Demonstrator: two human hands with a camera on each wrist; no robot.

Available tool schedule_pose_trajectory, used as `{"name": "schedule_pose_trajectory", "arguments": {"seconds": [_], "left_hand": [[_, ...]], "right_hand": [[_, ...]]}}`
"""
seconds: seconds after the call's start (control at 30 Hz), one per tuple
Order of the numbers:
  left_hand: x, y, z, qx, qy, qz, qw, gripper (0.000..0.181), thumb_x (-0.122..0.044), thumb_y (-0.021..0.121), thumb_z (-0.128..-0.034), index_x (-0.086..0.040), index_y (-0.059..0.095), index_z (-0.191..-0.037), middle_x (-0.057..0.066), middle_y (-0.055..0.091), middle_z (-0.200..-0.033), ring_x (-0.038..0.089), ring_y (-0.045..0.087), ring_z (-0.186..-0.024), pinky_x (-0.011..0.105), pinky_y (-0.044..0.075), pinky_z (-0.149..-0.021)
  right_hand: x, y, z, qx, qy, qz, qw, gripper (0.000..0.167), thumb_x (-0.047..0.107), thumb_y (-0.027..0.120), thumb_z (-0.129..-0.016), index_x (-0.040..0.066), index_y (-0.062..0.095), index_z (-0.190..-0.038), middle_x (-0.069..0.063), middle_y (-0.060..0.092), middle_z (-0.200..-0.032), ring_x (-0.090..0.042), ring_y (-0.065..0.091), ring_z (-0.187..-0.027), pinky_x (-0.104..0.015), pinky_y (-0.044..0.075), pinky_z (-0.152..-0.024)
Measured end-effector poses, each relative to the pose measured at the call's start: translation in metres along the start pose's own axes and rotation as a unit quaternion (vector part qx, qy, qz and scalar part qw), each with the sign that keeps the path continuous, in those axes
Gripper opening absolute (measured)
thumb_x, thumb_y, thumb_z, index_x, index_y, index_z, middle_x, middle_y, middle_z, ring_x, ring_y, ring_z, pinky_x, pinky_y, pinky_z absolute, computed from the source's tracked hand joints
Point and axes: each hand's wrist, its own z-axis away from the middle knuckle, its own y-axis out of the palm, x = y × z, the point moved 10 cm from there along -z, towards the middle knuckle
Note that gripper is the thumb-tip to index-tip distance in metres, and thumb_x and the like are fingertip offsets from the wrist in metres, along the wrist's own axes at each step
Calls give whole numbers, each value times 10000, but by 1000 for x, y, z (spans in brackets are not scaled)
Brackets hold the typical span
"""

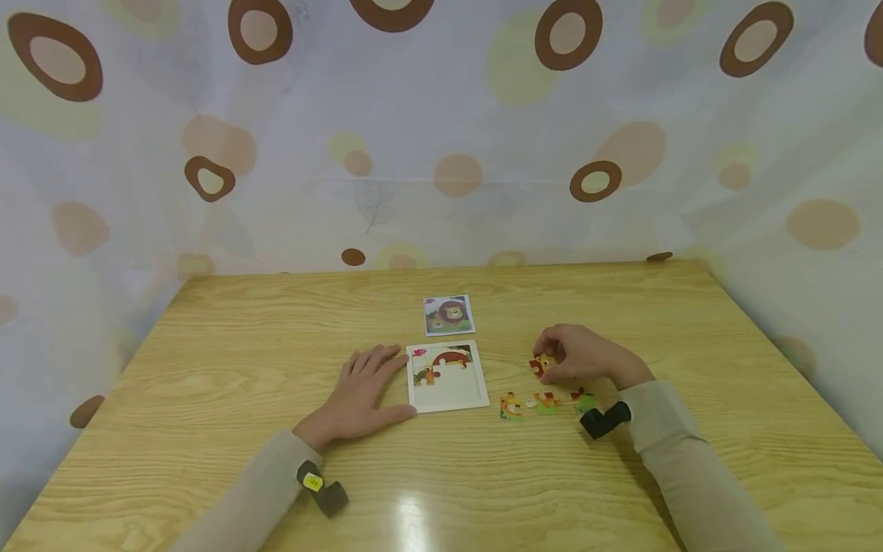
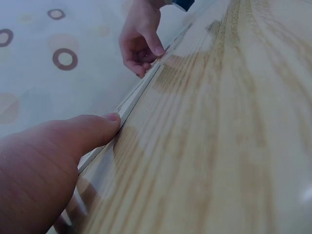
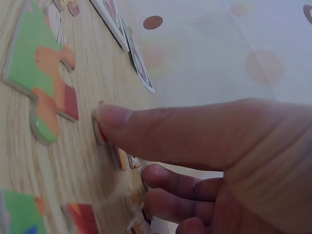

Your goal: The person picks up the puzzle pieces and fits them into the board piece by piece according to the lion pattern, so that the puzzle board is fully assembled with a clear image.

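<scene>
My right hand (image 1: 586,355) pinches a jigsaw puzzle piece (image 1: 541,366) with part of a lion's face, thumb on its near side and fingers beyond. Low over the table, that piece (image 3: 119,157) is partly covered by the thumb in the right wrist view. Palm down, my left hand (image 1: 366,392) rests on the table with fingers spread, its thumb and fingertips touching the left edge of a white puzzle tray (image 1: 448,395). Fitted pieces (image 1: 448,359) lie along the tray's top and left; its lower right shows bare board.
Loose pieces lie in a row right of the tray: a lion cub piece (image 1: 511,407), an orange and green piece (image 1: 547,403) and a green piece (image 1: 583,401) near my right wrist. Behind the tray lies a lion picture card (image 1: 449,315). A patterned curtain (image 1: 414,153) borders the wooden table.
</scene>
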Motion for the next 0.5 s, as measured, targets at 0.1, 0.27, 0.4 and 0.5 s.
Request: {"name": "schedule_pose_trajectory", "arguments": {"seconds": [0.1, 0.27, 0.4, 0.5], "left_hand": [[0, 0, 0, -13, -9, 17, 10000, 794, -522, 644, -838, -104, 396, -1465, 120, 306, -1545, 373, 215, -1439, 607, 85, -1152], [0, -1, 1, -29, -7, 5, 10000, 794, -521, 644, -837, -97, 399, -1462, 122, 307, -1545, 374, 215, -1439, 606, 85, -1152], [-1, -1, 0, -34, -3, 2, 10000, 794, -519, 647, -835, -96, 401, -1460, 122, 308, -1544, 376, 217, -1437, 609, 85, -1150], [-1, -1, 0, -9, -5, 11, 10000, 793, -518, 647, -836, -99, 400, -1462, 122, 308, -1544, 375, 215, -1438, 608, 84, -1151]], "right_hand": [[-2, 1, -1, -4, 32, -49, 10000, 332, 171, 802, -782, 13, 619, -1009, -57, 597, -892, -130, 470, -735, -264, 444, -660], [-1, 3, -2, 55, -51, -420, 9991, 320, 94, 785, -781, 0, 554, -982, -77, 571, -868, -134, 455, -684, -248, 430, -610], [0, 5, -2, 87, -97, -641, 9979, 303, 65, 756, -799, 14, 512, -972, -68, 551, -826, -133, 451, -648, -246, 419, -579], [1, 4, -2, -56, -150, -520, 9985, 243, 92, 715, -858, 24, 515, -979, -40, 564, -796, -121, 464, -642, -244, 423, -583]]}}
